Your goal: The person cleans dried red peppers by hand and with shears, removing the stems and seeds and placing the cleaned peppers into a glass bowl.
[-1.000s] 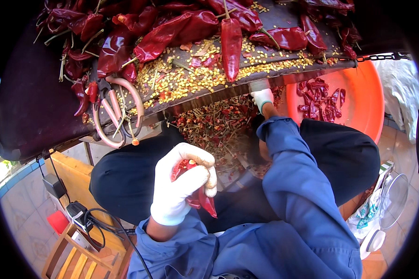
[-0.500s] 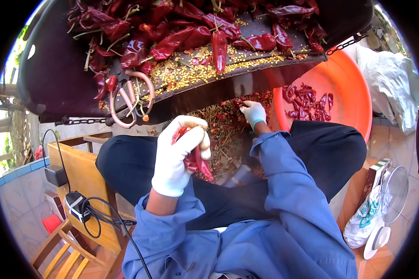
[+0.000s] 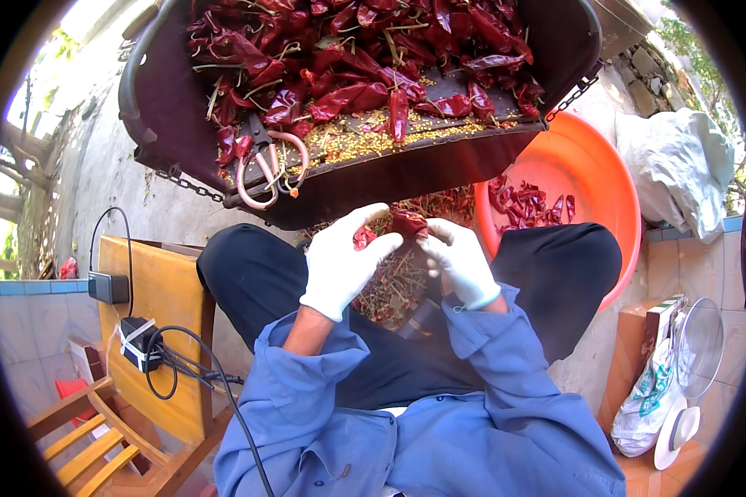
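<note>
My white-gloved left hand (image 3: 344, 263) is in front of my lap, curled around dried red chili (image 3: 363, 238), part of which shows between thumb and fingers. Close beside it, my gloved right hand (image 3: 466, 267) pinches a dark red dried chili pepper (image 3: 409, 224) that lies between both hands' fingertips. Above them stands a dark bin (image 3: 373, 186) heaped with whole dried chilies (image 3: 340, 101). Yellow seeds (image 3: 348, 132) are scattered along its front ledge. Scissors with pink handles (image 3: 300, 153) rest at the ledge's left end.
An orange basin (image 3: 609, 211) holding chili pieces (image 3: 530, 205) stands right of my knee. Stems and scraps (image 3: 389, 286) pile up between my legs. Left are a wooden stool (image 3: 162, 306) and black cables (image 3: 192, 364). A white sack (image 3: 675, 166) and a strainer (image 3: 699, 344) are at the right.
My right hand has come back from the scrap pile toward my left hand, and now has a chili at its fingertips. The left hand has turned and its fingers have loosened. The view has shifted.
</note>
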{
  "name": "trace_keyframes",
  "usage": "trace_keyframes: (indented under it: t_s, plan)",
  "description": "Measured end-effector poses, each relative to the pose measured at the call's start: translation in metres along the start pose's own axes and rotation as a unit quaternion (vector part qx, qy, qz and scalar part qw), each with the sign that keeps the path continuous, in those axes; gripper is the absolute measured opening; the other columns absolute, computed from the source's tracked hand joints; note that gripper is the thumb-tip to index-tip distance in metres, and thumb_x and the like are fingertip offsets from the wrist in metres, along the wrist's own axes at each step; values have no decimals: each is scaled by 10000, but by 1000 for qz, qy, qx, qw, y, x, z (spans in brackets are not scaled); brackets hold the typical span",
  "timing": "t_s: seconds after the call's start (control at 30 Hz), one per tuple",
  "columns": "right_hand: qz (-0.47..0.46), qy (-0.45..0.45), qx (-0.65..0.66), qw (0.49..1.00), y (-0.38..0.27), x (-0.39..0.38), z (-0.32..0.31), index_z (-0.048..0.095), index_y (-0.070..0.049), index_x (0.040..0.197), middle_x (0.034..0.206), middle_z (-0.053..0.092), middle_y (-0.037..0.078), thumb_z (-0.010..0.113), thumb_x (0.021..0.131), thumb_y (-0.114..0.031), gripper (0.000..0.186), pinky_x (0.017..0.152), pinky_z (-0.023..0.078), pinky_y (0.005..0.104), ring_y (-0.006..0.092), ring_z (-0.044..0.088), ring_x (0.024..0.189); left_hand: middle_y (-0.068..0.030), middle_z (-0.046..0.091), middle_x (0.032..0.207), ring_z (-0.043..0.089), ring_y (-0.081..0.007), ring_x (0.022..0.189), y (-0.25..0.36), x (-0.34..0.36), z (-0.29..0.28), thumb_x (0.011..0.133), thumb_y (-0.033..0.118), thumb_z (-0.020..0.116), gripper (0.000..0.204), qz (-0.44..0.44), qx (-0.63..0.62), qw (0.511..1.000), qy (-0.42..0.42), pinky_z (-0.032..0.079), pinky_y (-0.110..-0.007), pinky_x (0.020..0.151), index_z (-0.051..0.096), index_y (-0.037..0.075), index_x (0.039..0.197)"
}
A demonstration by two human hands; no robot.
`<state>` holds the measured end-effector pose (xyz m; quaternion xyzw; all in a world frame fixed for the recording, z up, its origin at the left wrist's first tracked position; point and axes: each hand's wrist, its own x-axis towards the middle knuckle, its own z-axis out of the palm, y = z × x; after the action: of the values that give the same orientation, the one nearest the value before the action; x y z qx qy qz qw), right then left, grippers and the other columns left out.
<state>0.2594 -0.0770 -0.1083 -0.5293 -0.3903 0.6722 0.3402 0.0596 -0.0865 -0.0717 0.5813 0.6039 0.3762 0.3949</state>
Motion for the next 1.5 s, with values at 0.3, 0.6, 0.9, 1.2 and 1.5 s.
trace_keyframes:
  t_s: [0.3, 0.6, 0.9, 1.2, 1.5]
  plan:
    - [-9, -20, 42, 999, -46, -35, 9, 671, -50, 1156, 842, 645, -3, 617, 964, -165, 230, 460, 390, 173, 13, 493, 536, -20, 651, 838, 572, -48, 751, 15, -11, -16, 864, 149, 729, 179, -66, -143, 987, -14, 475, -215, 693, 665, 3, 945]
    - [64, 0, 274, 960, -45, -20, 11, 621, -154, 935, 707, 520, -77, 567, 1004, -326, 193, 458, 272, 201, 16, 341, 497, -123, 703, 1030, 634, -132, 911, 15, -12, -16, 803, 56, 694, 235, -22, -242, 968, -66, 510, -287, 849, 636, -32, 1014]
    - [115, -67, 317, 939, -24, -14, 35, 661, -121, 1042, 789, 604, -47, 572, 988, -329, 233, 509, 386, 185, 27, 485, 609, -60, 662, 965, 649, -153, 896, 18, -12, -2, 772, 18, 742, 402, 137, -46, 986, -81, 505, -272, 833, 670, 38, 1167]
    - [-267, 136, -265, 916, -33, -32, 33, 683, -39, 1121, 950, 657, 91, 706, 834, -66, 289, 688, 524, 266, 162, 629, 706, -88, 621, 822, 632, -184, 754, 15, -12, -5, 812, 113, 737, 158, 113, 80, 989, -51, 495, -301, 696, 694, 26, 937]
    - [-370, -81, -284, 881, -50, -45, 13, 738, -89, 1054, 905, 678, 76, 708, 808, -31, 255, 672, 552, 288, 210, 687, 759, 2, 602, 776, 549, -82, 731, 14, -16, -16, 807, 100, 751, 158, -43, -147, 942, -298, 453, -255, 668, 669, 23, 918]
